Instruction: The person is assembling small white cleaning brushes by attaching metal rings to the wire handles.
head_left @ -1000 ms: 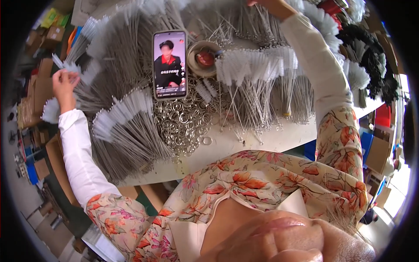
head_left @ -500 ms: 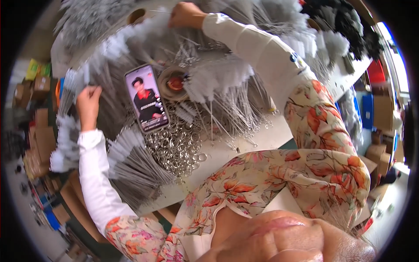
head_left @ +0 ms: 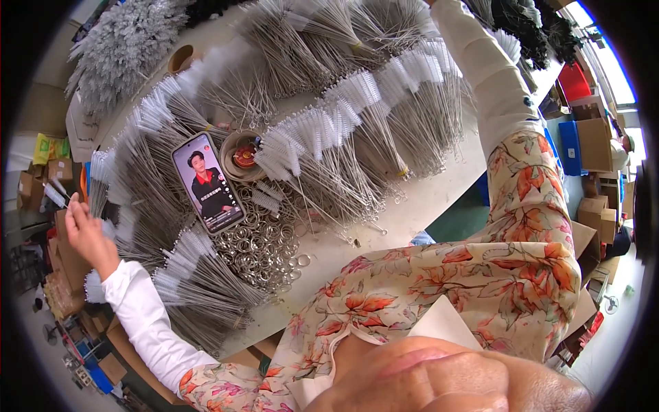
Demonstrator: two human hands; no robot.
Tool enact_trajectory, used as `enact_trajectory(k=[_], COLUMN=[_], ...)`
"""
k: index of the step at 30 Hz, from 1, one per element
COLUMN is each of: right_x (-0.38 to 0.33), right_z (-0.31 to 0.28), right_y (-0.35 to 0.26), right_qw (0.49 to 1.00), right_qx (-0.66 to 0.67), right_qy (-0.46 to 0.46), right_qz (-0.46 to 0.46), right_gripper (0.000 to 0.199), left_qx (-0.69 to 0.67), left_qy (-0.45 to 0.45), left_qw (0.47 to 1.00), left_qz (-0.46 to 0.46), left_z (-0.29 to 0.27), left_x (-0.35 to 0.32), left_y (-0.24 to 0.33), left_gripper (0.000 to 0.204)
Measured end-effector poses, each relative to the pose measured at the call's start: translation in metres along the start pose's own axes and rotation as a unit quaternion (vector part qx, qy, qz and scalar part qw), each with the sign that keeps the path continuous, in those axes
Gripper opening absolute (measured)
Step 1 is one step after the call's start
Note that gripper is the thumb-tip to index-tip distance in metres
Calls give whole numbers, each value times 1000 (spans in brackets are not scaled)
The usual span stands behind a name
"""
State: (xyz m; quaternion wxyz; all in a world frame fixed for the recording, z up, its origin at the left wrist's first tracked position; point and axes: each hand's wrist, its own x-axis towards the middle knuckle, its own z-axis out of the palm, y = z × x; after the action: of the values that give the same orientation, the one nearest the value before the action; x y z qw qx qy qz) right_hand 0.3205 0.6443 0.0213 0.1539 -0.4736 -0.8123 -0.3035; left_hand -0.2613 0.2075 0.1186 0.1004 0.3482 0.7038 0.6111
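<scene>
The left hand (head_left: 86, 233) was out past the left edge of the table (head_left: 425, 206), fingers closed on a few thin wire-stemmed brushes (head_left: 58, 196) whose white bristle tips poked up above the knuckles. It sat just beside the bundles of brushes (head_left: 144, 206) that overhung that edge. The right arm reached toward the far edge of the table, and the right hand was out of the picture at the top, so I cannot tell what it held or whether it was closed.

Going by how things lay, the sorting looked well underway but far from over. Many brushes were already gathered into fanned bundles with their white heads aligned (head_left: 343, 117), laid in rows across the middle and far side of the table. Others near the left edge and the near-left corner (head_left: 199, 288) lay looser, stems crossing. A heap of metal split rings (head_left: 261, 250) sat untouched near the near edge, just beside a phone (head_left: 208, 182) lying face up with a video playing. A roll of tape (head_left: 241, 154) rested touching the phone's far side, and a cardboard tube end (head_left: 180, 58) stood toward the far-left corner. My judgement was that the handful in the left hand was only 1 small batch and that the rings and loose stems were left.
</scene>
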Motion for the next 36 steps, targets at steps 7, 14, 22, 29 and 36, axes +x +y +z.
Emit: enact_trajectory(k=[7, 14, 22, 29, 36], right_x=[-65, -32, -58, -185, -235], right_z=[71, -54, -282, -352, -345], right_y=[43, -22, -179, -339, -364], right_qw=[985, 931, 435, 322, 306], right_qx=[39, 282, 897, 921, 913], right_qy=[-110, 52, -72, -210, -267], right_qz=[124, 225, 42, -60, -46], right_gripper=[18, 16, 15, 20, 38], left_qx=[106, -73, -113, -142, 92], left_qy=[-111, -105, -165, -200, -50], left_qw=[984, 977, 977, 963, 944], left_qz=[-94, -172, -79, 111, 311], left_z=[-19, -49, 8, 56, 39], left_x=[-70, -162, -250, -288, -328], left_y=[53, 58, 95, 42, 11], left_gripper=[31, 33, 23, 14, 12])
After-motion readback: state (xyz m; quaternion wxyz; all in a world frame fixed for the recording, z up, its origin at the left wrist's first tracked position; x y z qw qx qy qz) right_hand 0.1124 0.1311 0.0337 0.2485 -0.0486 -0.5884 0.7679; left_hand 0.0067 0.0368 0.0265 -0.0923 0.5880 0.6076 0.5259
